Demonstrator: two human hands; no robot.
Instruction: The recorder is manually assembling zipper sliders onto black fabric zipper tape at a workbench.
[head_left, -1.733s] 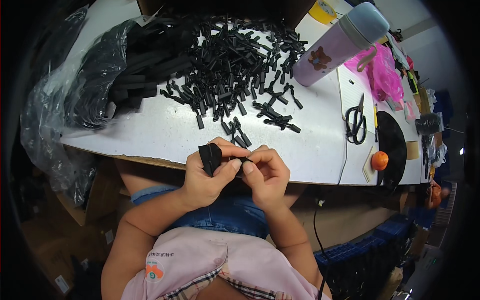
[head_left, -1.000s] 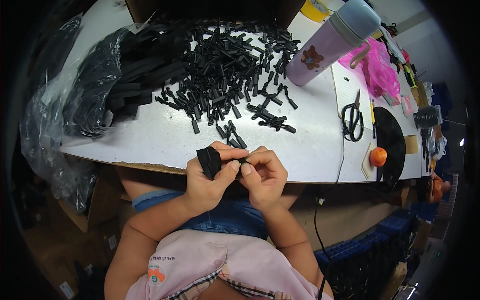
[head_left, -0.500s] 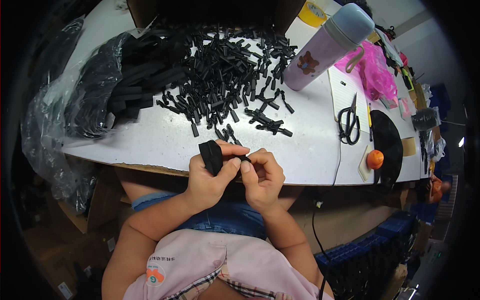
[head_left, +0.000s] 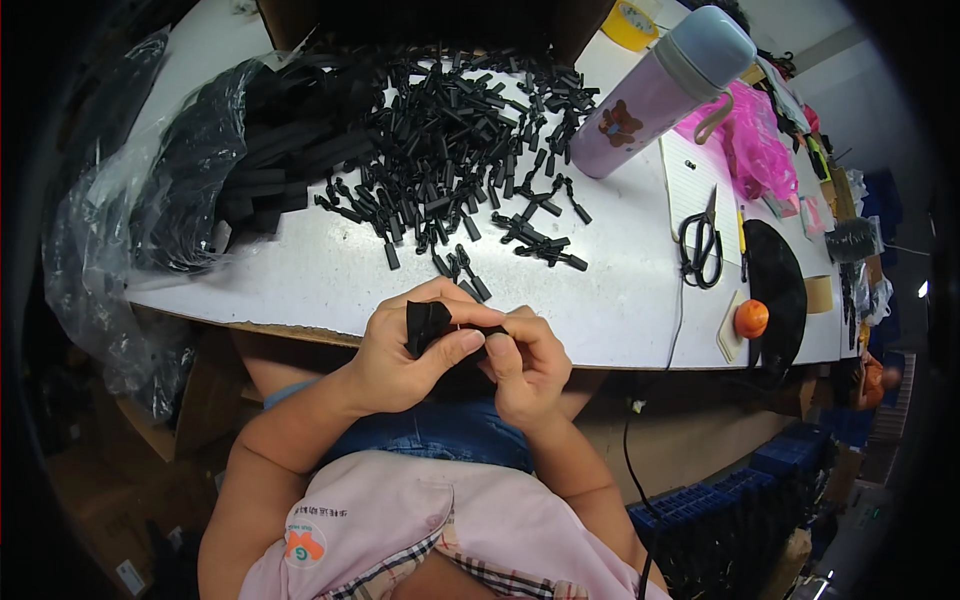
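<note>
A white desk (head_left: pixel 330 275) carries a heap of black parts (head_left: pixel 450 130), a clear bag of black strips (head_left: pixel 230 170) at its left, a lilac bottle (head_left: pixel 660 90) lying tilted, scissors (head_left: pixel 700 240), a pink bag (head_left: pixel 750 145) and an orange ball (head_left: pixel 751 318).

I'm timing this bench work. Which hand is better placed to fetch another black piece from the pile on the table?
Probably the right hand: only its fingertips pinch the small piece, while the left hand grips the folded black strap. The nearest black pieces lie just ahead.
</note>
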